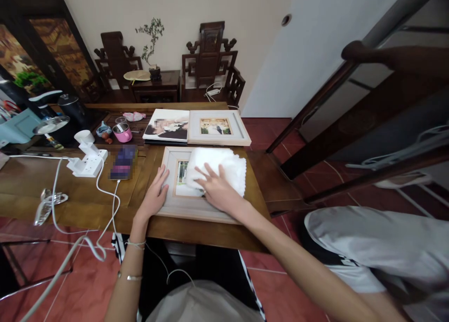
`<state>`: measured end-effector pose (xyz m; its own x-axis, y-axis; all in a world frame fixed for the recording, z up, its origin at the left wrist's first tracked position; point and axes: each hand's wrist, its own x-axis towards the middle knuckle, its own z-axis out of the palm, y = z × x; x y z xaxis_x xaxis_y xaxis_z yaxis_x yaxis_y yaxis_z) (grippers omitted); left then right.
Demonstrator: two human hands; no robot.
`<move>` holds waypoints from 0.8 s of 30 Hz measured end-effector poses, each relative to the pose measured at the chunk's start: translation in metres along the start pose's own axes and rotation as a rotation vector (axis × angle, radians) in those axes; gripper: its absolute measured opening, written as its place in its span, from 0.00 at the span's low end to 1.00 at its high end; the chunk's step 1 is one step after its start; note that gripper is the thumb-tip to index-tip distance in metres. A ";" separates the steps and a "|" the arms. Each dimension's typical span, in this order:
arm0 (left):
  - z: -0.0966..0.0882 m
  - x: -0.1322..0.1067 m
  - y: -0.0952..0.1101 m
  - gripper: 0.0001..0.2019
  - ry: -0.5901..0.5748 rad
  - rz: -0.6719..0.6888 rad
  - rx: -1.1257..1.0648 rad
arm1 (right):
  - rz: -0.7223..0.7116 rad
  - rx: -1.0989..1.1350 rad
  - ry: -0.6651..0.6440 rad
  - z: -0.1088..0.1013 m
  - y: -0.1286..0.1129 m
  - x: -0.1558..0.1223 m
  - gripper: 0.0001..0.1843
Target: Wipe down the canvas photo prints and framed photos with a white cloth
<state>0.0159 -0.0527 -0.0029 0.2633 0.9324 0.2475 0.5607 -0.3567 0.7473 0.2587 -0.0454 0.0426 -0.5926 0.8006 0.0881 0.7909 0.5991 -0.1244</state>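
A pale wooden picture frame (168, 208) lies flat near the front edge of the wooden table (63, 209). A white cloth (224, 165) covers its upper right part. My right hand (219, 191) rests flat on the cloth's lower left edge, fingers spread, pressing it onto the glass. My left hand (154, 195) lies flat on the frame's left border with fingers stretched out, holding nothing.
Behind lie a second pale frame (219, 128) and an unframed photo print (167, 125). Left of the frame lie a phone (122, 162) on a white cable, a white power strip (87, 165), a pink cup (122, 132) and a kettle (70, 106). Dark chairs stand at the back; a stair rail (351, 88) rises at right.
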 end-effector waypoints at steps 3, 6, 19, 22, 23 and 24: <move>0.001 0.000 0.000 0.25 0.005 -0.006 -0.001 | -0.090 0.082 -0.117 -0.016 -0.032 -0.035 0.28; 0.001 0.000 0.000 0.25 0.006 -0.010 0.002 | -0.150 0.168 -0.190 -0.031 -0.056 -0.060 0.31; -0.002 0.000 0.004 0.24 -0.013 0.001 0.032 | 0.039 0.072 0.067 0.007 0.019 0.025 0.28; -0.003 -0.001 0.004 0.24 -0.011 0.003 0.026 | 0.045 0.061 0.052 0.008 0.023 0.037 0.28; -0.002 -0.001 0.004 0.24 -0.011 0.002 0.025 | 0.034 0.062 0.033 0.007 0.019 0.036 0.28; -0.002 -0.001 0.004 0.24 -0.011 0.001 0.025 | 0.019 0.065 0.011 0.006 0.013 0.032 0.28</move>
<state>0.0163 -0.0546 0.0009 0.2720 0.9316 0.2412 0.5799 -0.3587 0.7315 0.2492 -0.0120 0.0380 -0.5758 0.8119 0.0960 0.7902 0.5828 -0.1897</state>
